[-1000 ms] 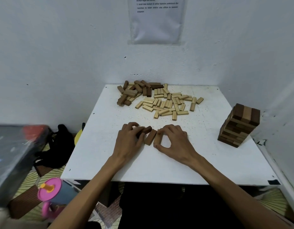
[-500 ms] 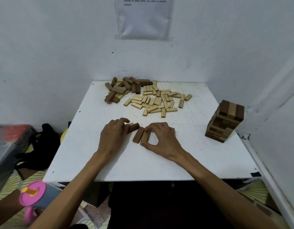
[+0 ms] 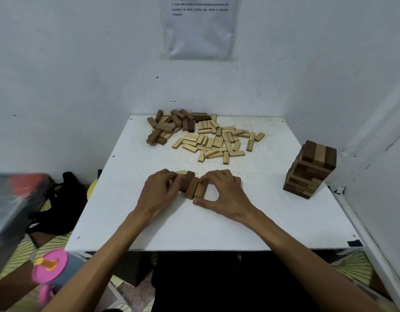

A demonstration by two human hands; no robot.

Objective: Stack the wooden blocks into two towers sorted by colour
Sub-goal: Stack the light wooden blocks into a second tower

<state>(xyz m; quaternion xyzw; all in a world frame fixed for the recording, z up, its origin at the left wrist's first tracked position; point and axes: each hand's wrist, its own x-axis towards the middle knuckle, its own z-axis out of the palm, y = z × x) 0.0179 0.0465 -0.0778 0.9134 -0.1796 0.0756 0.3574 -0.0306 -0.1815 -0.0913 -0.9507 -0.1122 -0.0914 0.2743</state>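
On the white table (image 3: 217, 224) three wooden blocks lie side by side in a row (image 3: 193, 187): two dark brown, one lighter at the right. My left hand (image 3: 159, 190) grips the row's left side with curled fingers. From the other side my right hand (image 3: 226, 192) pinches the row, thumb on the table near the light block. A light block (image 3: 181, 172) peeks out behind my left fingers. At the far side lie a pile of dark blocks (image 3: 169, 128) and a spread of light blocks (image 3: 219, 140). A mixed-colour tower (image 3: 310, 170) stands at the right.
White walls close the table in at the back and right. A paper sheet (image 3: 199, 28) hangs on the back wall. Left of the table on the floor are a black bag (image 3: 59, 203), a pink-lidded cup (image 3: 50, 269) and a grey box (image 3: 12, 212).
Both hands have pushed the blocks closer together into a tight row. The left dark block, earlier angled apart, now lies against the others.
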